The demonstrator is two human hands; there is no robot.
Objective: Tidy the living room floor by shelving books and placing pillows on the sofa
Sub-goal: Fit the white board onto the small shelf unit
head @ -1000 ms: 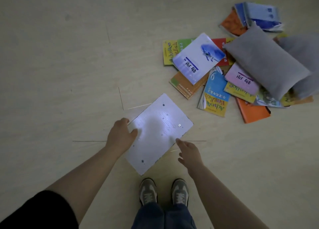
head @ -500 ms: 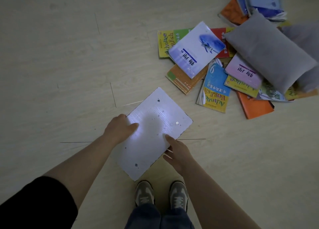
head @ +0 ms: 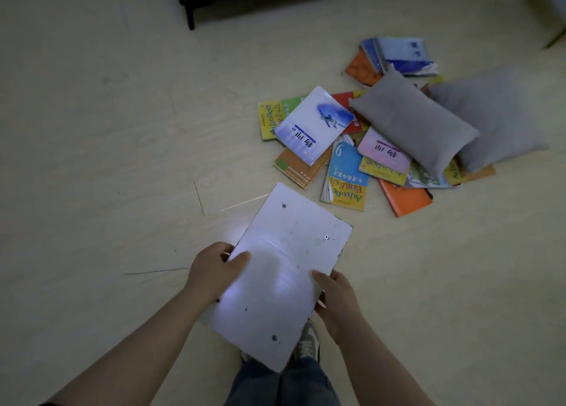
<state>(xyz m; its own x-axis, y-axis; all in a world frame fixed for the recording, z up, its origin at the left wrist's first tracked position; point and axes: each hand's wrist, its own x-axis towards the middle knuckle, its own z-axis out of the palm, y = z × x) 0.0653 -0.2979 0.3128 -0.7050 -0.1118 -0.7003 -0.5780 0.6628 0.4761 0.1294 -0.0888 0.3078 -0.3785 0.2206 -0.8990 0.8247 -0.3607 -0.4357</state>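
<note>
Holding white board (head: pixel 291 252) level above floor (head: pixel 122 160); left hand (head: pixel 214 271) clasps its 9 o'clock edge, thumb on top; right hand (head: pixel 335 298) clasps its 4 o'clock edge; better to grip evenly, no tilt; book pile (head: pixel 315 130) and grey pillows (head: pixel 410 124) lie at 1 o'clock, untouched.

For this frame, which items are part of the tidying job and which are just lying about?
Job in hand:
- scattered books on the floor
- near grey pillow and far grey pillow, lying over the books
- white panel, gripped by the left hand and right hand; unclear whether it is a book

Just there:
- dark furniture leg
- the person's shoe
</note>
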